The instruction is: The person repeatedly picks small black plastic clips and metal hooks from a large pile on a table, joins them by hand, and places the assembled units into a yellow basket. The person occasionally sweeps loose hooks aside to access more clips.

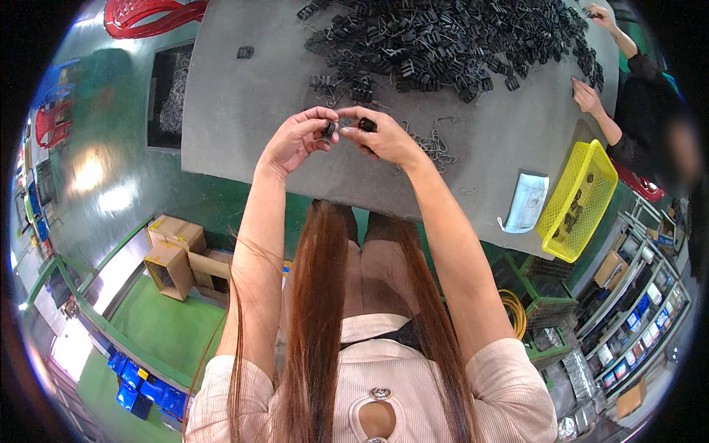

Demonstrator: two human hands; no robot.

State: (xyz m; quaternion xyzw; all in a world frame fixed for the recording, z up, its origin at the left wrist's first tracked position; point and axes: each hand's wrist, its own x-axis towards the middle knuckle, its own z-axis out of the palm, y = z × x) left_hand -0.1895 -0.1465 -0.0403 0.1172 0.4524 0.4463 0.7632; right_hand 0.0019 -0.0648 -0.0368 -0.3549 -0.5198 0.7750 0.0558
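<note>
My left hand (303, 139) pinches a small black plastic part (328, 131) between thumb and fingers. Close beside it, my right hand (384, 136) has its fingers closed around another small black piece (367, 125). The fingertips of both hands nearly meet, and fine detail between them is too small to make out. Just right of my right hand lies a loose group of bent metal wire hooks (436, 151) on the grey table (251, 111). Beyond my hands spreads a big heap of similar black parts (436, 44), some with wire hooks in them.
A yellow basket (578, 199) holding several black parts stands at the table's right edge, beside a light blue face mask (527, 203). Across the right corner, a co-worker's hands (588, 97) reach over the table. At left is a dark bin (171, 96) of wire pieces.
</note>
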